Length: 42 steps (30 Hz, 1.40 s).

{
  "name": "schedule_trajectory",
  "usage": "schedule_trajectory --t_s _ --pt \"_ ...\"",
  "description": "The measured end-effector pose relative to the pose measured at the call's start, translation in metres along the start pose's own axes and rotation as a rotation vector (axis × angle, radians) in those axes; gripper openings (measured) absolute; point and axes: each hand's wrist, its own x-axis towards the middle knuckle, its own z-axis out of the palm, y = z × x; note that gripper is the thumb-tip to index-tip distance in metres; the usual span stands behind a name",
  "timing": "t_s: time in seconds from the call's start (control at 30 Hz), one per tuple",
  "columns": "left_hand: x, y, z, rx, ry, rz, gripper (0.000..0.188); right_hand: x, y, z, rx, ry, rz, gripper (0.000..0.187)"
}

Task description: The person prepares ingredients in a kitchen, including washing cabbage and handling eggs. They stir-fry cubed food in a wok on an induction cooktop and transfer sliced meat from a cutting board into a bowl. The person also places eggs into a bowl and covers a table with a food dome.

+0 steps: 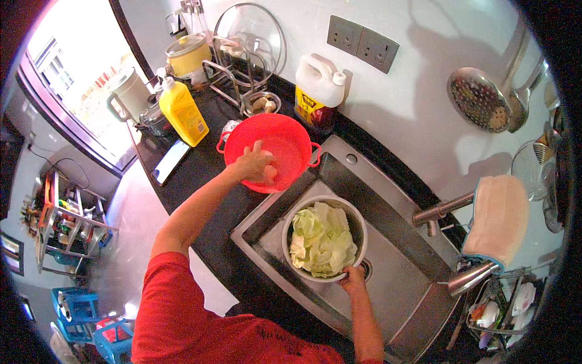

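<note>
Stools (76, 309), blue, stand low at my far left, near a metal rack (76, 227) crowded with bottles and jars. Further right, a phone (171, 161) lies on the dark counter (225, 206) beside a yellow bottle (183, 113) standing upright. Next comes my left hand (254, 165), lowered into a red basin (293, 145) with two side handles. Its fingers are loosely spread with nothing visible in their grasp; I can't tell whether they touch the bottom. The basin sits on the counter by the sink's corner, with a white-handled jug (319, 91) just behind. Pale green leaves (324, 239) fill a metal bowl (359, 227) in the steel sink (388, 297). At the bowl's near right edge, my right hand (353, 278) is closed on its rim. Beyond, a tap (445, 207) reaches over the sink, and a beige cloth (498, 215) hangs beside it.
</note>
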Motion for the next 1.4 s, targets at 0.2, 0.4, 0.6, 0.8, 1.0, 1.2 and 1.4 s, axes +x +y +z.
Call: schedule_trajectory --t_s 0.2,0.4,0.6,0.8,1.0,1.2,1.4 --pt "0.029 -0.014 0.031 0.040 0.032 0.033 0.070 0.017 -0.004 0.013 0.018 0.036 0.047 0.059" --pt "0.029 -0.004 0.016 0.062 0.135 0.102 0.046 0.033 0.002 0.018 0.012 -0.010 -0.029 0.058" --pt "0.005 -0.011 -0.027 -0.510 0.270 0.047 0.041 0.040 0.006 0.024 -0.095 -0.023 -0.038 0.050" --pt "-0.079 0.017 -0.086 -2.030 0.084 0.047 0.053 0.049 0.011 0.025 -0.186 0.011 -0.012 0.035" --pt "-0.151 0.045 -0.067 -2.294 0.028 0.004 0.056 0.046 0.017 0.025 -0.095 0.084 0.012 0.020" --pt "-0.194 0.076 -0.030 -2.303 -0.125 -0.168 0.053 0.055 0.021 0.015 -0.059 0.018 0.059 0.044" --pt "-0.208 0.108 -0.008 -2.337 -0.249 -0.167 0.056 0.041 0.010 0.012 0.027 -0.100 0.111 0.050"
